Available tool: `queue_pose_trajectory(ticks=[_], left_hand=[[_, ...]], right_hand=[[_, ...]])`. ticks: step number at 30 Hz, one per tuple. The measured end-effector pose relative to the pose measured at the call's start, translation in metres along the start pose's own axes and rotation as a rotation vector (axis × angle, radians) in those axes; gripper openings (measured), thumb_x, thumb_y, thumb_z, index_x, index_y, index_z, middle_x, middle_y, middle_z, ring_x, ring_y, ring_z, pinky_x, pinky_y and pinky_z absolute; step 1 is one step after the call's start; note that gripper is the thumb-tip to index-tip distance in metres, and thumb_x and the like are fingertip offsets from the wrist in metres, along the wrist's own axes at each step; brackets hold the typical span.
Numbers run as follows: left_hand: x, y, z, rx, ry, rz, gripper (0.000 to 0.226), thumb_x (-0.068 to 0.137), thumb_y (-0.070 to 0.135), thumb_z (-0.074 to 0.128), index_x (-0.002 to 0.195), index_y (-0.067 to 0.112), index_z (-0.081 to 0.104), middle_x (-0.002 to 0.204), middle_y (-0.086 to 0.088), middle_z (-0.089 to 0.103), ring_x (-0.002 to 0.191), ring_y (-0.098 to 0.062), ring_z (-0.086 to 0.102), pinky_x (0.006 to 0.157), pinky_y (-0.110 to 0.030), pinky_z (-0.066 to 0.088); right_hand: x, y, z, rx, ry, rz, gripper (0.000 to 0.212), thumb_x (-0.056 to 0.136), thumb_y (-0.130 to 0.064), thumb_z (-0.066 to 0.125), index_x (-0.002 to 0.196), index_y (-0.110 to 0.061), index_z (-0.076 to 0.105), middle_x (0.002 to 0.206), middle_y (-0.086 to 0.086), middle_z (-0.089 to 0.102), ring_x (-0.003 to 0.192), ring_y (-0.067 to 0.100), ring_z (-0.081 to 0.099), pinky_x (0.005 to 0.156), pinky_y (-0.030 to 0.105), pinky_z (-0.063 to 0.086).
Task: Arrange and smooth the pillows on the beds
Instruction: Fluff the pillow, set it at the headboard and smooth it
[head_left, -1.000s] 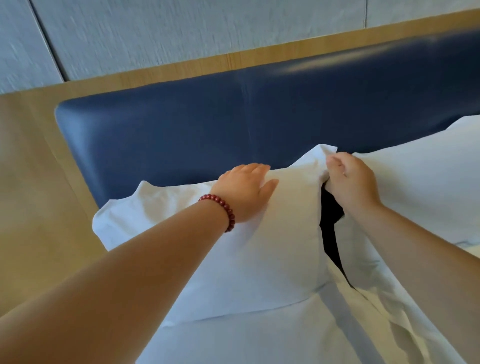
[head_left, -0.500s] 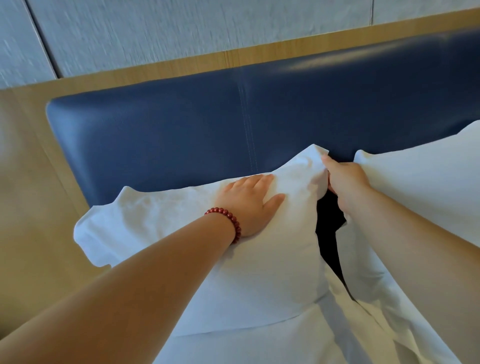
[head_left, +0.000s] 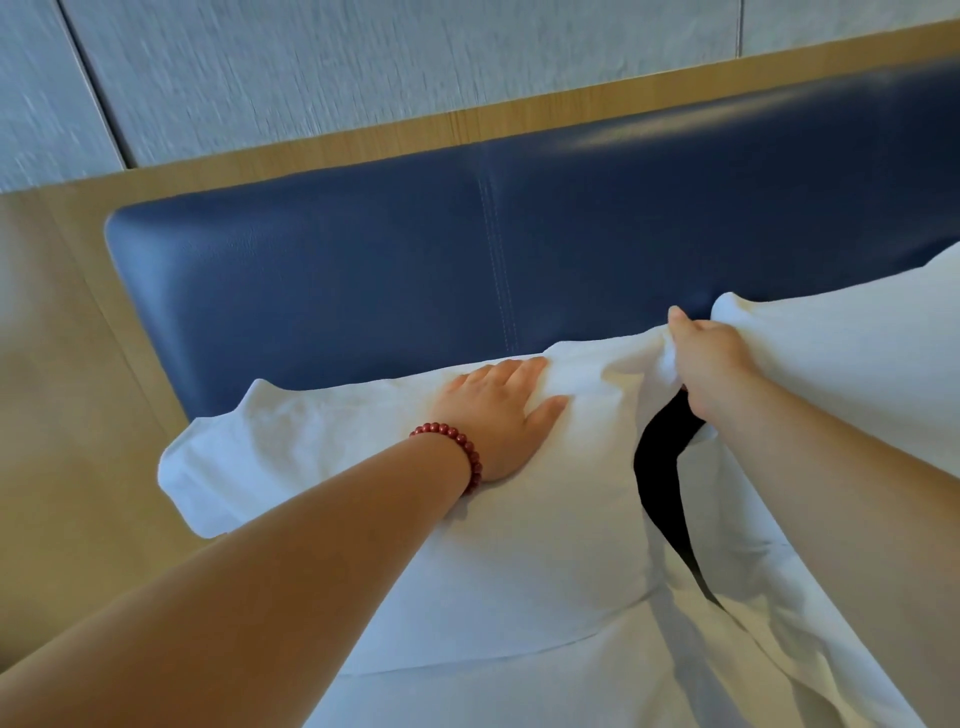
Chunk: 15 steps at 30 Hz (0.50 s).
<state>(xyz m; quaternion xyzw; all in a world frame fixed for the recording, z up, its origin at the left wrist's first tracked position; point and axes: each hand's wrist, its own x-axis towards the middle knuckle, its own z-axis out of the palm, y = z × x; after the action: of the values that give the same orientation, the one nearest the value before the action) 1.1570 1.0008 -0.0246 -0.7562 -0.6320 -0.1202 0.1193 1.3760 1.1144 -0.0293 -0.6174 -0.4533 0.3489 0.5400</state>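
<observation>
A person's left hand (head_left: 498, 410) (red bead bracelet (head_left: 457, 447) at the wrist) presses flat, fingers spread, on a plump white fabric pillow (head_left: 519, 545) leaning against the padded navy leather headboard (head_left: 363, 291), while the right hand (head_left: 706, 358) pinches its bunched upper corner beside a second white pillow (head_left: 852, 374).

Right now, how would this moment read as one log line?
left hand flat on pillow | right hand pinching pillow corner | step: smoothing

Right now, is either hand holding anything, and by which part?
The right hand grips the left pillow by its upper right corner. The left hand lies flat on the same pillow, holding nothing.
</observation>
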Motion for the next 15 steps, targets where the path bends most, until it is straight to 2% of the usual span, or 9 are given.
queue_pose_trajectory(ticks=[2,5,7,9,10,12,15], left_hand=[[-0.001,0.000,-0.001,0.006,-0.010,-0.006,0.065,0.095,0.065,0.016,0.152,0.034,0.019,0.158,0.010,0.026,0.144,-0.014,0.024,0.119,-0.037,0.018],[-0.002,-0.002,-0.002,0.005,-0.014,-0.017,0.065,0.095,0.065,0.016,0.152,0.033,0.018,0.159,0.009,0.026,0.145,-0.014,0.024,0.119,-0.037,0.018],[-0.004,-0.001,-0.002,0.006,-0.010,-0.018,0.065,0.096,0.064,0.016,0.153,0.032,0.018,0.159,0.009,0.025,0.145,-0.015,0.023,0.119,-0.037,0.017],[-0.005,-0.001,-0.001,0.011,-0.001,-0.018,0.066,0.096,0.064,0.016,0.153,0.031,0.017,0.159,0.009,0.024,0.145,-0.015,0.023,0.119,-0.036,0.017],[-0.005,0.000,-0.001,0.018,0.002,-0.021,0.066,0.096,0.063,0.016,0.153,0.031,0.016,0.160,0.008,0.023,0.146,-0.015,0.022,0.119,-0.036,0.016],[-0.006,0.001,-0.002,0.024,0.005,-0.014,0.066,0.097,0.062,0.017,0.154,0.029,0.016,0.160,0.007,0.022,0.146,-0.015,0.021,0.120,-0.036,0.015],[-0.012,-0.008,-0.009,0.020,0.014,0.001,0.067,0.095,0.063,0.019,0.152,0.028,0.022,0.159,0.006,0.027,0.145,-0.015,0.024,0.119,-0.037,0.017]], right_hand=[[0.000,-0.003,0.001,-0.068,0.014,-0.039,0.043,0.097,-0.053,0.046,0.105,-0.014,0.065,0.074,0.001,0.052,0.085,0.029,0.051,0.080,0.036,0.040],[-0.013,-0.006,-0.003,-0.041,0.081,-0.170,0.040,0.099,-0.046,0.049,0.110,-0.011,0.065,0.081,-0.001,0.058,0.084,0.025,0.053,0.077,0.031,0.038],[-0.026,-0.004,-0.008,-0.012,0.162,-0.359,0.038,0.100,-0.040,0.049,0.121,-0.011,0.063,0.106,-0.001,0.063,0.100,0.021,0.057,0.084,0.027,0.038],[-0.041,-0.007,-0.013,-0.048,0.236,-0.564,0.040,0.102,-0.035,0.049,0.133,-0.012,0.058,0.135,0.000,0.056,0.125,0.016,0.050,0.093,0.012,0.031],[-0.047,-0.007,-0.013,-0.059,0.243,-0.647,0.040,0.102,-0.033,0.048,0.136,-0.012,0.056,0.142,-0.001,0.052,0.131,0.013,0.045,0.093,0.004,0.026],[-0.064,-0.013,-0.003,-0.071,0.162,-0.822,0.038,0.103,-0.030,0.048,0.135,-0.013,0.057,0.143,-0.003,0.051,0.133,0.010,0.043,0.097,-0.001,0.021],[-0.078,-0.011,0.019,-0.319,-0.205,-1.165,0.038,0.101,-0.034,0.043,0.130,-0.017,0.062,0.131,-0.011,0.057,0.128,0.007,0.046,0.107,0.010,0.018]])
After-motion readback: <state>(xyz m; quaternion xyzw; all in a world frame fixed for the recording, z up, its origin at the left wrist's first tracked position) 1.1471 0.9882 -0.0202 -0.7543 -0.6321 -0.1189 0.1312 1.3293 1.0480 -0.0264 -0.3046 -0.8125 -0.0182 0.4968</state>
